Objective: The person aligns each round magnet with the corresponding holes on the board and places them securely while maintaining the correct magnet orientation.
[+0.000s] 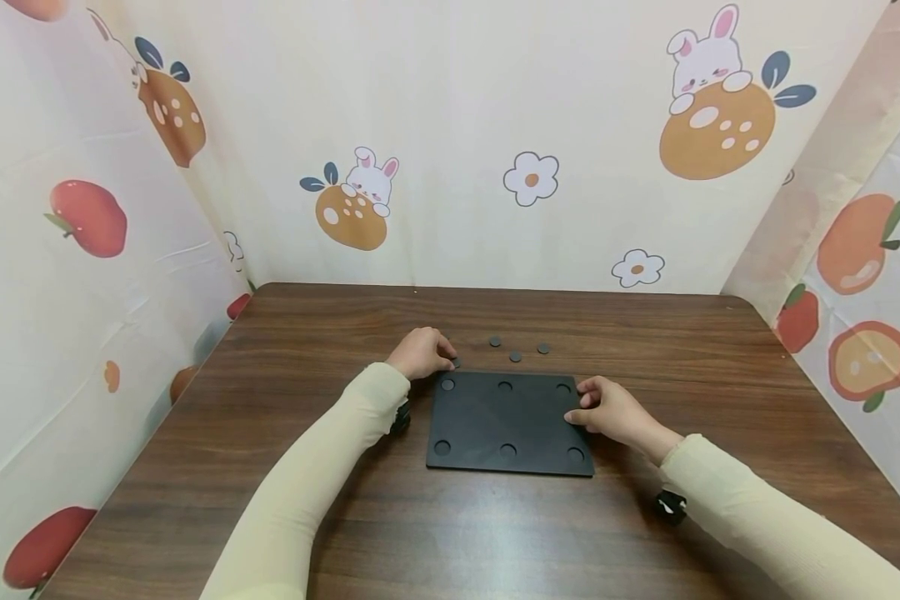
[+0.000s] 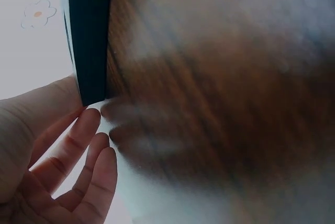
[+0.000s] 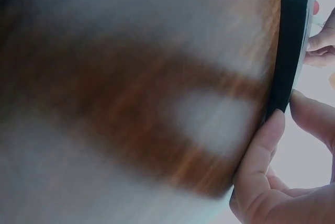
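A dark flat board (image 1: 506, 422) lies on the brown wooden surface (image 1: 435, 542), in front of the person and between the two hands, which are well apart from each other. Six round recesses stand in the board, in two rows of three. The right hand (image 1: 611, 408) grips the right edge of the board; its thumb lies over the top face, and in the right wrist view a finger meets the side of the edge. The left hand (image 1: 422, 353) is at the far left corner of the board, with bent fingers, and its fingertips are at a small dark disc (image 1: 456, 362). I cannot tell if this disc is pinched or only touched, because the left wrist view does not show it clearly. Three other dark discs (image 1: 515, 357) lie on the surface just behind the board, apart from each other. Both arms wear pale yellow sleeves (image 1: 292, 500). Behind the surface there is a light curtain (image 1: 457, 92) printed with rabbits, flowers and fruits.
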Motion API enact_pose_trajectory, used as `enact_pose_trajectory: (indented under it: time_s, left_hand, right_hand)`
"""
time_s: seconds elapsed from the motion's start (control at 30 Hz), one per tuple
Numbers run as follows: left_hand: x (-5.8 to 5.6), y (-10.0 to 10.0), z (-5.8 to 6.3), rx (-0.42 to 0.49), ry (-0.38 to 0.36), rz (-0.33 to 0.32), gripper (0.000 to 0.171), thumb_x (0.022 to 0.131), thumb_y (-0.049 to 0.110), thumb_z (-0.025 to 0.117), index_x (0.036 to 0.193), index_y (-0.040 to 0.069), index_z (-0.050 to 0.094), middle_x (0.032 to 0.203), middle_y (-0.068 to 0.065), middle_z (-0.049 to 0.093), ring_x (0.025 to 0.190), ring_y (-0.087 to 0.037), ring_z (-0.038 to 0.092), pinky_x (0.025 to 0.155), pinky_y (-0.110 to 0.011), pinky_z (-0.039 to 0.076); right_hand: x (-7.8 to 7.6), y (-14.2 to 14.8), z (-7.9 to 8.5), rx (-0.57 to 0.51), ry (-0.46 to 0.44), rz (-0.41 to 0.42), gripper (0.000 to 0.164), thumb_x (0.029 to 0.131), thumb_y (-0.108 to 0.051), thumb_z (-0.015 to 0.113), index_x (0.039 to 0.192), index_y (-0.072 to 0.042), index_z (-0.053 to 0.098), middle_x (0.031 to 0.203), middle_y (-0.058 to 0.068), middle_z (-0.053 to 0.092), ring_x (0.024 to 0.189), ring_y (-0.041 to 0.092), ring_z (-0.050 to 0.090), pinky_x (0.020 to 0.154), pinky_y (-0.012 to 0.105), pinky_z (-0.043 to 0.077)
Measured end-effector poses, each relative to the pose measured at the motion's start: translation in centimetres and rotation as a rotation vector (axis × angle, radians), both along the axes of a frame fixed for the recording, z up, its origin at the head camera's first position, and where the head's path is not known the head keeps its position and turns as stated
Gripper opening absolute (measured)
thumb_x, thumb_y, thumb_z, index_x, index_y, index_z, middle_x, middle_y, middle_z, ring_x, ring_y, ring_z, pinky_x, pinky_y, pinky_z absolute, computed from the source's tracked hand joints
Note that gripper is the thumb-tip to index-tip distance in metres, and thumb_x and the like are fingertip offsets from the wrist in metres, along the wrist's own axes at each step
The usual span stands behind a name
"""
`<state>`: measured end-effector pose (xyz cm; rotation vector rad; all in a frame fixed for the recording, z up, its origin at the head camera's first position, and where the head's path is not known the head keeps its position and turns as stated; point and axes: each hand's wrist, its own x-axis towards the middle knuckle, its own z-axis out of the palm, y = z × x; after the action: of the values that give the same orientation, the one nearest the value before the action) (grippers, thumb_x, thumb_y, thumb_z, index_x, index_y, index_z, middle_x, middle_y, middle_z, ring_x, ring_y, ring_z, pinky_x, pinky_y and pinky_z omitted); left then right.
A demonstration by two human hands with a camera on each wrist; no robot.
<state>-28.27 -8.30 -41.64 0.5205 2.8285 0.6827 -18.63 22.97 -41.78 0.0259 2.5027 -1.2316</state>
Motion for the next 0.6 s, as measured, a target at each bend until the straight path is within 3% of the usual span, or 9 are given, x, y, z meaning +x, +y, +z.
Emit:
enact_pose_trajectory:
  time_s: [0.6]
  left_hand:
    - [0.37, 0.1, 0.2, -0.018, 0.014, -0.003, 0.011, 0.081, 0.021, 0.071, 0.091, 0.016, 0.074, 0.091, 0.003, 0.069, 0.083, -0.012, 0.061, 0.074, -0.029, 0.05]
  right_hand:
    - [0.1, -0.11, 0.05, 0.001, 0.003, 0.0, 0.057, 0.079, -0.02, 0.073, 0.122, 0.004, 0.044, 0.095, 0.011, 0.048, 0.078, 0.018, 0.053, 0.069, 0.029, 0.052]
